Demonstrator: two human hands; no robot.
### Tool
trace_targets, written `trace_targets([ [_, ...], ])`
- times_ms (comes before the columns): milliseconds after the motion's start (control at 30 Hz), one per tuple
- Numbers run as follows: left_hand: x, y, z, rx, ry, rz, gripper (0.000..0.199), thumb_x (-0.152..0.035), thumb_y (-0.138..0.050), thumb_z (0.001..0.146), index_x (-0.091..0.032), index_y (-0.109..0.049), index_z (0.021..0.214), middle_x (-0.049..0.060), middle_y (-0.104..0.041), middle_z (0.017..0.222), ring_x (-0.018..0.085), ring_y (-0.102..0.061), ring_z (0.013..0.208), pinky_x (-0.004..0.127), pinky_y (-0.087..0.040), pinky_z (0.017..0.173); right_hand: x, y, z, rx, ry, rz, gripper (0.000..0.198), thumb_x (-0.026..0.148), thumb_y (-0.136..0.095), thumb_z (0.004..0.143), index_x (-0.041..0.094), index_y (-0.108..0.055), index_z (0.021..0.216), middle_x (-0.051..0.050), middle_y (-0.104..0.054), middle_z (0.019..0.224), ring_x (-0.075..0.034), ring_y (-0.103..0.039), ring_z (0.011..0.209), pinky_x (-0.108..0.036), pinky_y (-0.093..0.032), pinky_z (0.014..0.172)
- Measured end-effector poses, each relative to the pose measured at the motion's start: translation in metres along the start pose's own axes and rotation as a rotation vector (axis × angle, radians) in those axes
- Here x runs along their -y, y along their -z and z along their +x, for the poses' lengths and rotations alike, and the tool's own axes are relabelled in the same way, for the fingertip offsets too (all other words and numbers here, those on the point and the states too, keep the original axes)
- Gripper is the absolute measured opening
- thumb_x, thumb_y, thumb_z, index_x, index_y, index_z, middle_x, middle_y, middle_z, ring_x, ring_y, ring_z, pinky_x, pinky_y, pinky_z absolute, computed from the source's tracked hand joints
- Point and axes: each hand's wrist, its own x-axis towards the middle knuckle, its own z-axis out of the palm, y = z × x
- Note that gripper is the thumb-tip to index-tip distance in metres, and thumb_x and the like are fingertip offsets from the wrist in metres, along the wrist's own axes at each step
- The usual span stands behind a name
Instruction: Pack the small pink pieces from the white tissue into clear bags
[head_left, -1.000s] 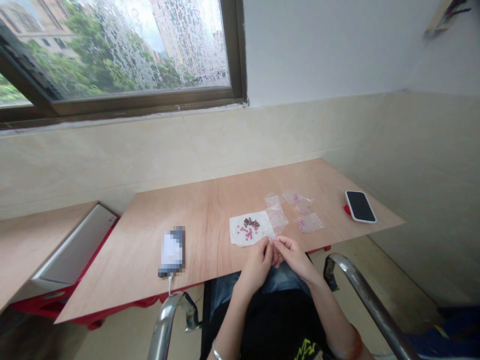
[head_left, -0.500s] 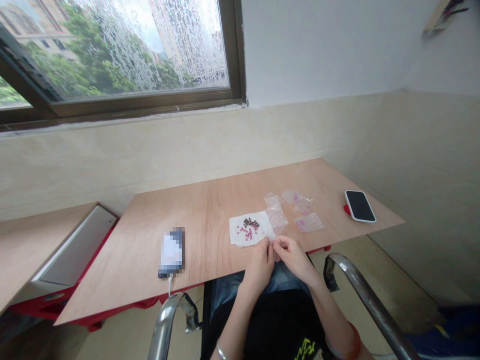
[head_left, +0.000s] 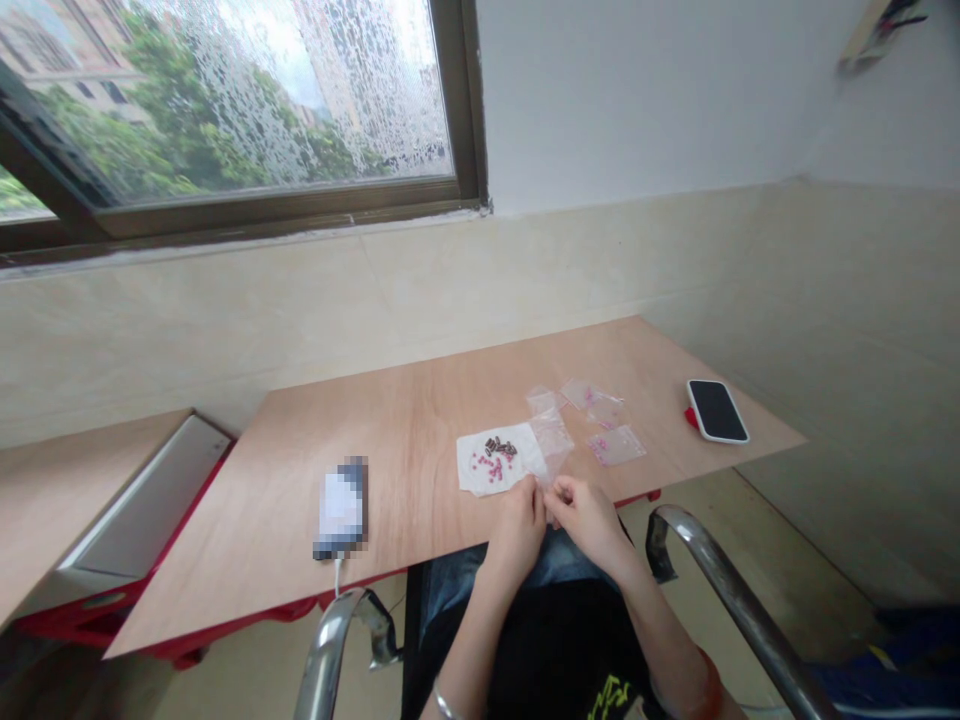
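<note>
Pink beads (head_left: 495, 468) lie loose on a white sheet (head_left: 466, 482) near the front edge of the wooden tabletop (head_left: 375, 440), with a small heap of dark pieces (head_left: 501, 447) just behind them. Right of the sheet, bags with pink bits inside (head_left: 616, 446) lie flat, one nearer and an overlapping pair farther back. Judging by this, the work is partway along: some bags hold pink bits, while plenty of beads and dark pieces are loose. Whether any dark piece is bagged is too small to tell. Clear bags (head_left: 551, 440) between these and the sheet show no pink that I can make out, so they look unfilled.

The left hand (head_left: 519, 512) and right hand (head_left: 587, 515) meet at the front edge, fingers curled, fingertips pinching a small pale piece (head_left: 550, 512) between them. It is mostly hidden; it may be a bag, but I cannot say for sure.

The clear bags crowd the sheet's right edge, and which lies on top is unclear; they are the nearest clutter to the hands. Farther right, a phone (head_left: 718, 411) rests partly over a red thing (head_left: 691, 417). Well to the left is a blurred-out device (head_left: 341, 510) with a white cable (head_left: 338, 575). Metal armrests (head_left: 750, 600) flank the person.
</note>
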Motion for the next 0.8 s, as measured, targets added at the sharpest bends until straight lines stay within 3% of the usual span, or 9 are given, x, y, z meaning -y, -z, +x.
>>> trace_targets([
  [167, 0.010, 0.009, 0.005, -0.126, -0.006, 0.003, 0.024, -0.028, -0.037, 0.091, -0.019, -0.039, 0.068, -0.003, -0.043, 0.062, 0.013, -0.042, 0.060, 0.026, -0.028, 0.058, 0.011, -0.005, -0.005, -0.009, -0.032, -0.014, 0.027, 0.031, -0.047, 0.083, 0.020, -0.050, 0.058, 0.001, -0.060, 0.054, -0.014, -0.052, 0.052, -0.024, -0.028, 0.053],
  [333, 0.009, 0.011, 0.002, -0.068, -0.097, 0.009, 0.012, -0.020, -0.043, 0.087, -0.019, -0.044, 0.075, -0.001, -0.048, 0.071, 0.013, -0.045, 0.065, 0.024, -0.034, 0.060, 0.011, -0.009, 0.000, -0.082, -0.068, 0.015, 0.031, 0.035, -0.046, 0.084, 0.021, -0.046, 0.057, -0.001, -0.059, 0.055, -0.014, -0.051, 0.051, -0.025, -0.026, 0.051],
  [467, 0.006, 0.012, -0.001, -0.053, -0.164, 0.160, 0.020, -0.014, -0.040, 0.088, -0.018, -0.058, 0.081, 0.006, -0.056, 0.096, 0.016, -0.054, 0.081, 0.027, -0.042, 0.071, 0.010, -0.009, 0.000, -0.073, -0.090, -0.017, 0.027, 0.034, -0.045, 0.084, 0.021, -0.049, 0.060, -0.001, -0.060, 0.058, -0.014, -0.052, 0.052, -0.025, -0.027, 0.051],
  [567, 0.006, 0.014, -0.002, -0.053, -0.155, 0.300, 0.024, -0.019, -0.043, 0.089, -0.023, -0.063, 0.103, 0.010, -0.053, 0.121, 0.022, -0.057, 0.098, 0.035, -0.045, 0.083, 0.006, -0.011, -0.001, -0.092, -0.098, 0.002, 0.029, 0.035, -0.044, 0.084, 0.020, -0.049, 0.060, -0.001, -0.060, 0.057, -0.014, -0.052, 0.053, -0.025, -0.029, 0.051],
  [700, 0.010, 0.015, -0.003, -0.030, -0.171, 0.388, 0.039, -0.023, -0.053, 0.086, -0.028, -0.053, 0.125, 0.011, -0.047, 0.132, 0.027, -0.054, 0.111, 0.041, -0.046, 0.089, -0.002, -0.021, 0.003, -0.078, -0.054, 0.266, 0.027, 0.037, -0.048, 0.081, 0.020, -0.049, 0.060, -0.001, -0.056, 0.054, -0.015, -0.053, 0.054, -0.025, -0.036, 0.053],
  [800, 0.013, 0.016, -0.002, -0.041, -0.199, 0.401, 0.043, -0.017, -0.052, 0.086, -0.028, -0.051, 0.128, 0.011, -0.046, 0.134, 0.025, -0.054, 0.111, 0.040, -0.047, 0.090, -0.005, -0.027, 0.006, -0.089, -0.099, 0.592, 0.019, 0.038, -0.058, 0.073, 0.020, -0.053, 0.077, 0.001, -0.058, 0.063, -0.016, -0.056, 0.057, -0.025, -0.042, 0.053],
])
